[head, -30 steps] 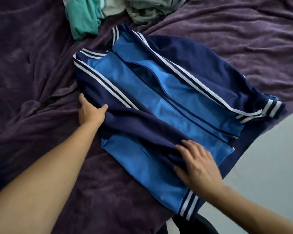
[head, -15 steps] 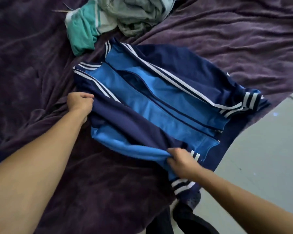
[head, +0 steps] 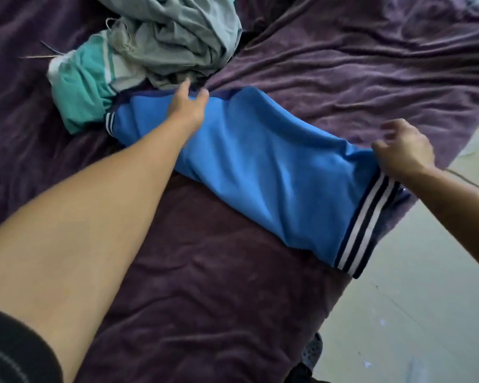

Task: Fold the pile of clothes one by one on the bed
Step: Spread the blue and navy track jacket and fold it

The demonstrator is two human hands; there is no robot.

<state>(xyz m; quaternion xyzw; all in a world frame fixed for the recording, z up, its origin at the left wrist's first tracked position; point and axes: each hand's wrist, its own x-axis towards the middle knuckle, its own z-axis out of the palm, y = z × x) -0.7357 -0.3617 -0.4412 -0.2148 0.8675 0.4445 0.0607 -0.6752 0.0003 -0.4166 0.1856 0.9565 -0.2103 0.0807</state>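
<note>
Bright blue track jacket with navy-and-white striped trim [head: 260,167] lay folded lengthwise into one long strip across the purple fleece-covered bed [head: 343,64], with its striped hem band [head: 367,225] at the bed's edge. Left hand [head: 187,107] rested flat on the far end, fingers spread. Right hand [head: 404,147] was at the hem end, fingers loosely curled; couldn't tell whether it pinched fabric. Judgement: this garment was roughly half folded, cross folds left to do. Crumpled pile of grey and teal clothes [head: 155,48] sat unfolded just beyond the jacket, apparently touching it. No finished stack visible. No basket or container in view; the pile lay loose on the bed.
</note>
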